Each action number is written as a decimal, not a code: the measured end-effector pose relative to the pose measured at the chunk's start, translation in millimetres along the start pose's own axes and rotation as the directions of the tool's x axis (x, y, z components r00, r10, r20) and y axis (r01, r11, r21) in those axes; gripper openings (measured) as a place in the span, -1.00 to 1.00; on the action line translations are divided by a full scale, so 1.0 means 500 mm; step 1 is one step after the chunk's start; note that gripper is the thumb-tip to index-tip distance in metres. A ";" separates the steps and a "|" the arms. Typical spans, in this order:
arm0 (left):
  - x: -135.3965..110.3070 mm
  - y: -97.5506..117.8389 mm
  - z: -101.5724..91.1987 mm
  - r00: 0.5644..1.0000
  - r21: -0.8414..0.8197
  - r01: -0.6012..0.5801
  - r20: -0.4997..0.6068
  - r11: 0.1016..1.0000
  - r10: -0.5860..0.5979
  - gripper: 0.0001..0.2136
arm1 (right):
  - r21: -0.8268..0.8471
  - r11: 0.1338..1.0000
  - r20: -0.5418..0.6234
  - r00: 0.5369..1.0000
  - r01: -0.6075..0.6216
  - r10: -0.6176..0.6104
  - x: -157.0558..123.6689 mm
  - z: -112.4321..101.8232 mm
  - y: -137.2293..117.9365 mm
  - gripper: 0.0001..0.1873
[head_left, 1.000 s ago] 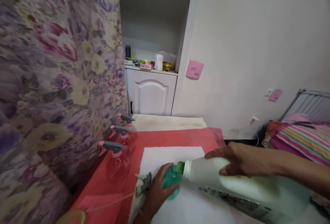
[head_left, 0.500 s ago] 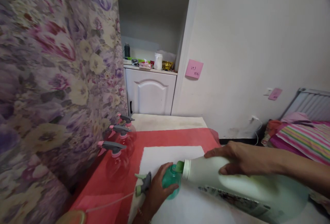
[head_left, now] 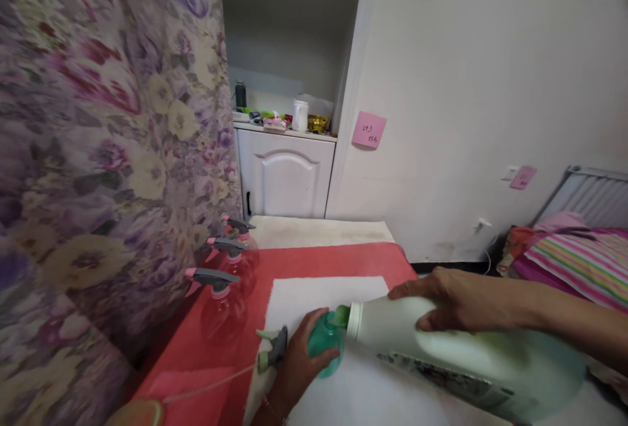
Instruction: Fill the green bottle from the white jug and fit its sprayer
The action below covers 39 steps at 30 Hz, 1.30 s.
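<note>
My left hand wraps round a small clear green spray bottle with its top off, held over a white cloth. A large pale jug lies tilted on its side, gripped from above by my right hand. Its green spout meets the mouth of the spray bottle; I cannot make out the liquid itself. Beside my left wrist rests a grey and green spray head, its thin tube stretching to the left.
Three clear pink spray bottles with grey triggers stand in a row on the red cloth, near a floral curtain. A round yellowish rim shows at the bottom left. Behind the table is a white cabinet; a bed is at the right.
Both hands, the jug and the spray bottle stay almost where they were. Only a very slight shift of the camera shows.
</note>
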State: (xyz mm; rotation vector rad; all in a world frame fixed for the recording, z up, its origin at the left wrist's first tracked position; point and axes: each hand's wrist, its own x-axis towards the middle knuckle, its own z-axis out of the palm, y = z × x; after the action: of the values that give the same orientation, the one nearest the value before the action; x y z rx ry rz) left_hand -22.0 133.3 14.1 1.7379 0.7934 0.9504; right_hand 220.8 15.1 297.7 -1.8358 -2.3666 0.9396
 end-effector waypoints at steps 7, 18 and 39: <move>-0.001 -0.003 -0.001 1.000 0.008 0.010 0.000 1.000 -0.010 -0.41 | -0.005 1.000 0.008 1.000 -0.004 0.004 0.002 0.001 0.005 -0.53; -0.002 -0.007 0.001 1.000 -0.010 0.000 0.004 1.000 0.000 -0.40 | -0.029 1.000 0.004 1.000 0.000 0.000 0.000 0.001 0.001 -0.54; -0.002 -0.008 0.001 1.000 0.004 0.011 0.029 1.000 -0.011 -0.41 | -0.002 1.000 0.021 1.000 -0.003 0.003 0.002 -0.003 -0.004 -0.53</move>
State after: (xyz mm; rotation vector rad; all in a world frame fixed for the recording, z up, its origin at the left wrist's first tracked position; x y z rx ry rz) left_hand -22.4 133.7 9.9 1.7452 0.7859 0.9152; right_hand 219.2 16.3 299.3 -1.8400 -2.3782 0.9619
